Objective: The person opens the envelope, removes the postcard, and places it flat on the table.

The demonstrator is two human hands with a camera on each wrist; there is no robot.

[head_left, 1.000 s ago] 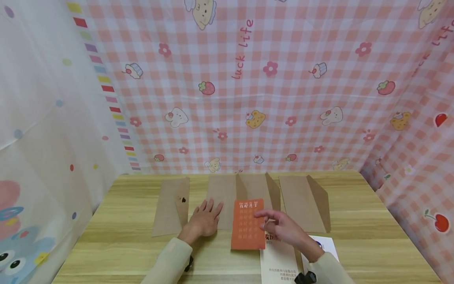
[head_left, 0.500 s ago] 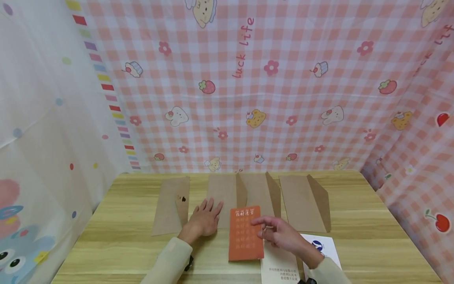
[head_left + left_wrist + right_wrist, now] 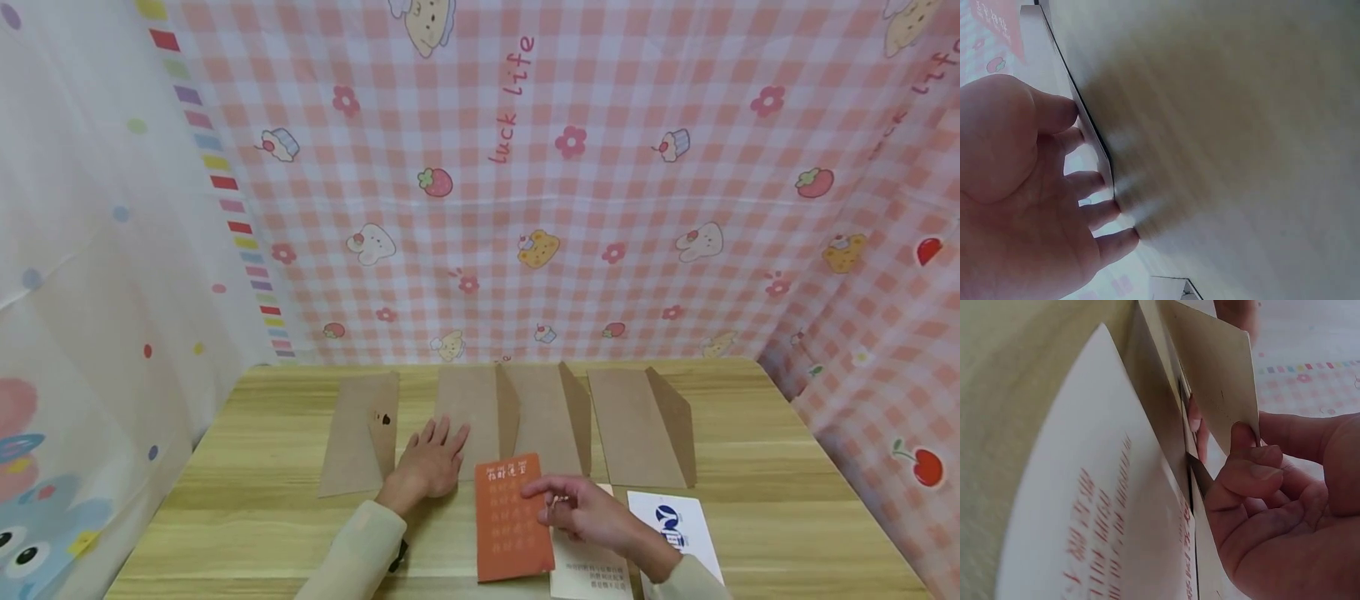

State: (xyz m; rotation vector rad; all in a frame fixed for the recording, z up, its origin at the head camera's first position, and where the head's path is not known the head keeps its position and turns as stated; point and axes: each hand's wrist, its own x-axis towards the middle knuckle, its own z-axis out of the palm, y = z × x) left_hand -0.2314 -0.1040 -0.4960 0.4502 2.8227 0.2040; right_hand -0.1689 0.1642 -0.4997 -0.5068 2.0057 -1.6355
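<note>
In the head view my right hand (image 3: 588, 512) pinches the right edge of an orange card (image 3: 506, 521) with rows of pale lettering. The right wrist view shows the card's plain pale back (image 3: 1213, 375) between thumb and fingers, tilted up off the table. My left hand (image 3: 431, 458) lies palm down with fingers spread, fingertips at the lower left of a brown paper envelope (image 3: 465, 396). A cream card (image 3: 588, 571) with printed lines lies partly under my right hand. Beside it is a white card (image 3: 697, 529) with a blue emblem, partly covered by my right wrist.
Another brown envelope (image 3: 536, 408) overlaps the middle one, its flap open to the right. Further right lies an open envelope (image 3: 626, 425). At the left is an envelope (image 3: 348, 442) with its flap folded over and a small dark mark. Patterned cloth (image 3: 540, 167) hangs behind the wooden table (image 3: 247, 475).
My right hand has drawn the orange card toward me and slightly left, uncovering more of the envelopes and the white card's emblem. My left hand has stayed in place.
</note>
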